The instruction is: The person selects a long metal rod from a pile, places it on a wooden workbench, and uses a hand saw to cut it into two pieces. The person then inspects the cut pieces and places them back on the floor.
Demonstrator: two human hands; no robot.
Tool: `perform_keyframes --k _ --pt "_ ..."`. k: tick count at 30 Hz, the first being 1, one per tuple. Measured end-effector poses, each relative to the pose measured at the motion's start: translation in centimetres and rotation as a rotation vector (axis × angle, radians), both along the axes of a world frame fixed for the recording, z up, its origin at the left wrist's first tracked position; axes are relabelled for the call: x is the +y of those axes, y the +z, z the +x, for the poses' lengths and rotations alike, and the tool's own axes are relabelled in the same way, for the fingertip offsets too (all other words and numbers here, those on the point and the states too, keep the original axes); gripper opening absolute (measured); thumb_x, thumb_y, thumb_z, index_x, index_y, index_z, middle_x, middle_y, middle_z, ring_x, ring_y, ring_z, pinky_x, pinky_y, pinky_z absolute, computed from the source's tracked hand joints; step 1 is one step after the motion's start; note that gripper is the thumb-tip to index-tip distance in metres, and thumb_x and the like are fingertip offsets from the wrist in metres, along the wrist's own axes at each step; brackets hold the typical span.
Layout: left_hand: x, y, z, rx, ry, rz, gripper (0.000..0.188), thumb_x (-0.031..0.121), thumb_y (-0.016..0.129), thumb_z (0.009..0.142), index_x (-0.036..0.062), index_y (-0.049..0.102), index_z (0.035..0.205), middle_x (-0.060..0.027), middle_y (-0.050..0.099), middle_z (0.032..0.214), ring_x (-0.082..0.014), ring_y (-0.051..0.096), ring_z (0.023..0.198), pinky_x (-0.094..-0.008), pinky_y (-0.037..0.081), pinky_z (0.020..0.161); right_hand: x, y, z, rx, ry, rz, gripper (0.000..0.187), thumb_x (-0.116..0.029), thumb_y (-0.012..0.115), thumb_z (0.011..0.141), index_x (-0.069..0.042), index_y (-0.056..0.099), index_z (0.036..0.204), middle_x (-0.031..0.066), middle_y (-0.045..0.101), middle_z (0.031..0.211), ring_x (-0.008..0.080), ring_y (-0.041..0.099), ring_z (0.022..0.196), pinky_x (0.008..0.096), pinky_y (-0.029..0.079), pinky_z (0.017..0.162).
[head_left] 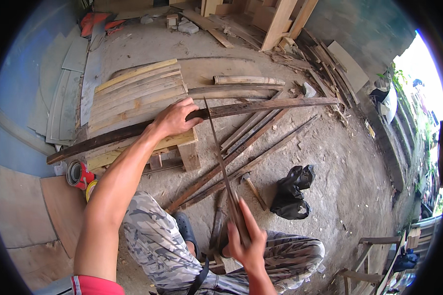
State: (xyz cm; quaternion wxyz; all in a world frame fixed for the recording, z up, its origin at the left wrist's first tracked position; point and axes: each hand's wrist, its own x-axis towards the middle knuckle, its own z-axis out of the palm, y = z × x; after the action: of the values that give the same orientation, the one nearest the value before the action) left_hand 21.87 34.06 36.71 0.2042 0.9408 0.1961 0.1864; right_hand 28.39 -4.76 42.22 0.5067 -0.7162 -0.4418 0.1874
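Observation:
A long dark wooden beam [280, 103] lies across a low slatted wooden pallet [138, 88], its right part sticking out past the pallet's edge. My left hand [176, 118] is closed over the beam near that edge, fingers wrapped round its top. In my right hand [246, 242] is a handsaw [220, 160], gripped by its handle at the lower middle. The saw blade runs up and away from me, and its far end meets the beam just right of my left hand. The handle is mostly hidden by my fingers.
Several loose wood strips [251, 169] lie on the ground right of the pallet. A hammer [254, 191] and a black plastic bag [293, 191] rest nearer me. Cans, one red [79, 174], stand by the left wall. Scrap boards [325, 69] are piled at the far right.

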Motion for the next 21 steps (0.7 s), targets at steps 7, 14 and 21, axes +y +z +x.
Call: perform_keyframes --k 7,14,21 --pt "0.6 -0.5 0.4 0.043 -0.034 0.065 0.048 0.041 0.071 0.092 -0.0029 0.067 0.113 -0.0155 0.062 0.105 -0.0328 0.064 0.098 -0.0434 0.052 0.084 6.5 1.2 2.4 -0.070 0.003 0.064 0.053 -0.011 0.065 0.090 0.000 0.055 0.140 0.0274 0.071 0.110 0.0390 0.071 0.099 0.0383 0.057 0.083" --pt "0.8 -0.1 -0.6 -0.003 0.007 0.048 0.048 0.044 0.072 0.091 -0.0009 0.068 0.108 -0.0151 0.061 0.105 -0.0320 0.065 0.092 -0.0438 0.054 0.080 13.6 -1.9 2.9 0.035 -0.018 0.081 0.050 -0.013 0.062 0.092 -0.002 0.056 0.140 0.0253 0.072 0.109 0.0224 0.072 0.102 0.0328 0.054 0.085" --pt "0.9 -1.3 0.2 -0.024 -0.005 0.096 0.053 0.049 0.068 0.093 0.0003 0.068 0.115 -0.0121 0.062 0.104 -0.0278 0.065 0.091 -0.0416 0.056 0.079 -2.6 -0.1 -0.2 0.074 0.005 -0.033 0.059 -0.001 0.066 0.085 0.004 0.052 0.142 0.0238 0.072 0.116 0.0282 0.075 0.099 0.0312 0.057 0.084"
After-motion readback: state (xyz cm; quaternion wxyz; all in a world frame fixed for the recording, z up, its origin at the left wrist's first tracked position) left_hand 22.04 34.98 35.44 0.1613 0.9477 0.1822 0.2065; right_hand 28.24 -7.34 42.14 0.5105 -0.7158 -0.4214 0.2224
